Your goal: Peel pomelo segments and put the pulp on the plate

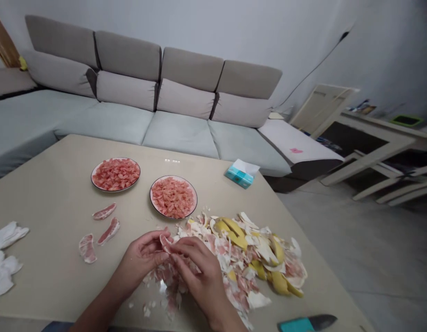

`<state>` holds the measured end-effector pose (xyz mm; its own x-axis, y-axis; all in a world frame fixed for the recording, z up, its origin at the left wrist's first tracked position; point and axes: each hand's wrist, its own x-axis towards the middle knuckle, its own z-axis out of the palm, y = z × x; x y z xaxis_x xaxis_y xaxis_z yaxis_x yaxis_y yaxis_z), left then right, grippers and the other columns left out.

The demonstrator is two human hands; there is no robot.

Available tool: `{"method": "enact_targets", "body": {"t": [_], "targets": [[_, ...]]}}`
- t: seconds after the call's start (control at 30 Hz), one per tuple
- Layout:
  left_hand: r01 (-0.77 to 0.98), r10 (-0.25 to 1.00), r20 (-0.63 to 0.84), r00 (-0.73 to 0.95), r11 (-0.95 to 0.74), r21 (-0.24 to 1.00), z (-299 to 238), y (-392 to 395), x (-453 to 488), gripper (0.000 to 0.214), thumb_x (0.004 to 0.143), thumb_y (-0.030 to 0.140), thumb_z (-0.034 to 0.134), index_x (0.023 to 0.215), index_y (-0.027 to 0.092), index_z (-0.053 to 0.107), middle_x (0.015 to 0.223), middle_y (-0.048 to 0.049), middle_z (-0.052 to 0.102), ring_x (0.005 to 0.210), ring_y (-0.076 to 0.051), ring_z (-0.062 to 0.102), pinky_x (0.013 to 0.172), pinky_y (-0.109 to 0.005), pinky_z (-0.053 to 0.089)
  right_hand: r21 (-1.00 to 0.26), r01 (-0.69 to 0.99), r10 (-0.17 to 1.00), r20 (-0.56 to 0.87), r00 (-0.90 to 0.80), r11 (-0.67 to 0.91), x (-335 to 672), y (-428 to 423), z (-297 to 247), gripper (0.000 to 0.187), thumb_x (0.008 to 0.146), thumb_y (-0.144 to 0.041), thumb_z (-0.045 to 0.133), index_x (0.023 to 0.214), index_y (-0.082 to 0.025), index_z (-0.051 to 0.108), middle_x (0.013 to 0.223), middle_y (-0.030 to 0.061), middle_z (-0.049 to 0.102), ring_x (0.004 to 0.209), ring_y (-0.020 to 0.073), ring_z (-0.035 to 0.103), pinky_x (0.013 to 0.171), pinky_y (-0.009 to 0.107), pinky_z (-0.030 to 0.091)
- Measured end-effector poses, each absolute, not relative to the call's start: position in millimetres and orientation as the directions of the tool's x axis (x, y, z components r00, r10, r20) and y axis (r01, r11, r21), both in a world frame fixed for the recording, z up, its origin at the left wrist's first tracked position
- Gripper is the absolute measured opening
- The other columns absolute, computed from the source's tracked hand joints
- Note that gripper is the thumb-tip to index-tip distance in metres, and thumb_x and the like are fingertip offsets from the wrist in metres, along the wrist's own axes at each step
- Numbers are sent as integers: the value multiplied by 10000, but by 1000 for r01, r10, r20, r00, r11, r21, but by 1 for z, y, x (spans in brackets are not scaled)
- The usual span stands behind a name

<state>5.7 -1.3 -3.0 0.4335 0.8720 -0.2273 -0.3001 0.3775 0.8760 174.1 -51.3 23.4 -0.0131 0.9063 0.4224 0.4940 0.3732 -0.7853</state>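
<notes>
Between my two hands is a pomelo segment (pixel 166 243) with pink flesh and pale membrane. My left hand (pixel 146 252) grips it from the left, and the fingers of my right hand (pixel 195 260) pinch its right side. Three more pomelo segments (pixel 108 230) lie on the table to the left of my hands. Beyond them stand two dark-rimmed plates, the left plate (pixel 92 180) and the right plate (pixel 152 203), both heaped with peeled pink pulp. A pile of yellow and white pomelo peel (pixel 265 251) with torn membranes spreads under and beside my right hand.
A knife (pixel 308 323) with a teal handle or cover lies at the near right. A blue tissue pack (pixel 241 175) sits near the table's far right. Crumpled white tissues (pixel 4 263) are at the left edge. A grey sofa (pixel 182 129) stands behind the table (pixel 57 193).
</notes>
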Motion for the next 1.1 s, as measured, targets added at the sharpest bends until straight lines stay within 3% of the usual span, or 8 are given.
{"method": "enact_targets", "body": {"t": [0.2,0.47,0.77,0.83,0.9,0.97,1.0,1.1], "targets": [[-258,882,-232,410,356,898,0,-2,7,480,654,287,827,1098,175,680,1030,-99,753,1039,-268,666,928,-368,514,-762,533,909,415,-33,367,180,-54,20,219,854,-121,603,982,-253,721,922,66,685,868,196,648,748,313,538],[-225,889,-209,408,320,920,-3,-4,7,442,654,236,825,1074,184,698,1091,-93,734,1043,-264,662,910,-363,531,-599,679,874,466,-136,425,175,-58,20,168,865,-115,561,962,-191,675,882,86,686,801,203,639,696,299,507],[-277,832,-215,512,397,875,-5,-2,6,439,716,226,793,1134,193,665,1117,-93,736,1087,-260,657,961,-372,501,-794,577,963,265,43,192,187,-48,22,145,774,-61,537,728,-196,566,745,10,597,684,149,558,619,239,422],[-270,838,-223,498,394,878,-4,-1,5,439,719,231,792,1137,197,664,1125,-91,735,1104,-257,650,966,-363,496,-837,530,979,194,58,135,189,-48,23,122,810,-94,537,769,-197,588,771,8,610,696,150,565,627,240,427],[-266,839,-232,492,399,877,-3,-1,5,438,721,238,790,1138,197,662,1129,-91,734,1114,-260,645,975,-366,491,-896,440,993,94,76,52,188,-49,23,104,857,-173,566,937,-208,621,871,15,643,729,151,590,654,243,453],[-262,833,-237,500,406,875,-2,-1,5,450,720,238,791,1147,192,657,1128,-95,734,1113,-267,646,985,-379,487,-931,366,998,3,67,-22,186,-49,22,219,855,-265,632,1069,-220,619,931,19,659,741,154,606,670,250,471],[-259,827,-238,509,411,874,-2,-2,5,456,719,237,790,1151,188,654,1128,-99,734,1112,-271,647,987,-387,486,-936,350,998,-21,57,-39,185,-49,21,244,837,-292,666,1067,-218,632,918,19,662,734,156,607,666,251,472],[-256,812,-235,535,420,871,-4,-2,6,466,727,231,783,1170,187,645,1133,-102,729,1112,-272,646,989,-391,483,-936,351,998,16,62,-7,180,-47,17,90,836,-277,671,873,-196,679,836,18,656,734,162,608,649,247,457]]}}
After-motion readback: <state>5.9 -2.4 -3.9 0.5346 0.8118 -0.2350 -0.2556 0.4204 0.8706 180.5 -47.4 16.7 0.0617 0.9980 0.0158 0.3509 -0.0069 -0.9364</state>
